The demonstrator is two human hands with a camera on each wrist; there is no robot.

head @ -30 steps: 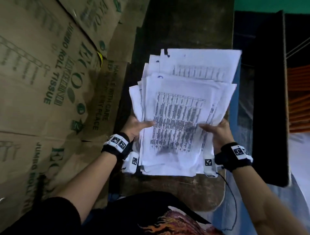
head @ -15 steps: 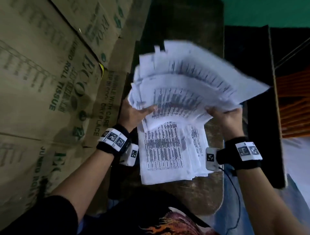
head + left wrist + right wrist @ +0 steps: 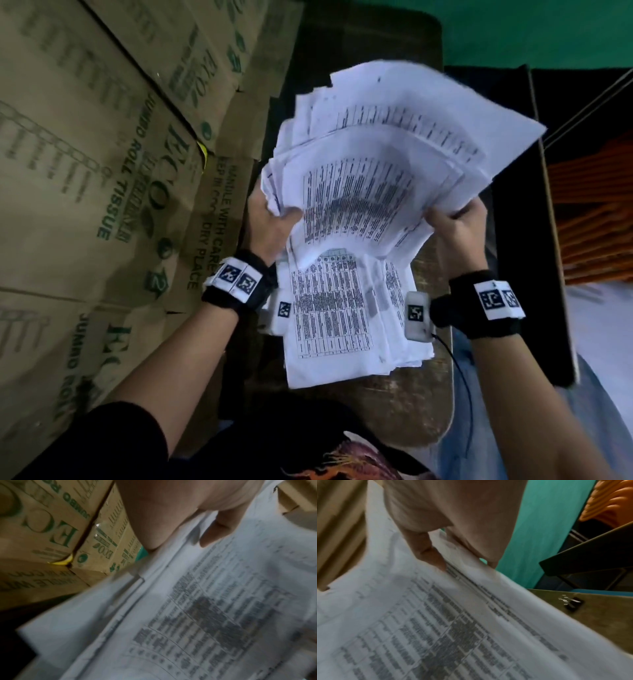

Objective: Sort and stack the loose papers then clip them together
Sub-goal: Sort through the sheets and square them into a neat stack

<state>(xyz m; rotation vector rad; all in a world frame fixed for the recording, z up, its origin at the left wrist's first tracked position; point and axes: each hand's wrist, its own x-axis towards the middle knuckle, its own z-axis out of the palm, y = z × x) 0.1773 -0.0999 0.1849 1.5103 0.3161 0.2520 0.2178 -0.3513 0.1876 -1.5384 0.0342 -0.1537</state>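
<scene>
- Left hand [image 3: 270,222] gripping the left edge of the lifted bundle of papers [image 3: 376,178], thumb on top, the other fingers under the sheets.
- Right hand [image 3: 457,233] gripping the right edge of the same bundle, thumb on top, fingers curled under.
- Bundle held up off the table [image 3: 387,407], bent and fanned out, far end tilted up and away.
- Sheets white, with printed grids of small dark text; edges not lined up, some corners sticking out.
- A second pile of papers [image 3: 342,318] lying flat on the table, right under the lifted bundle and between the two wrists.
- Flat pile a bit messy too, lower sheets peeking out on the right side.
- From the left wrist: thumb [image 3: 217,531] pressed onto the top sheet, print blurred.
- From the right wrist: thumb [image 3: 426,550] on top of the sheets, other fingers [image 3: 481,545] under the edge, paper pinched between.
- A small black binder clip [image 3: 571,603] lying on the bare table, to the right of the papers, apart from them.
- Brown cardboard boxes [image 3: 102,205] stacked on the left, green print reading "JUMBO ROLL TISSUE".
- Black bands with white square tags on both wrists.
- Green wall [image 3: 531,27] at the back, something orange [image 3: 596,219] on the far right.
</scene>
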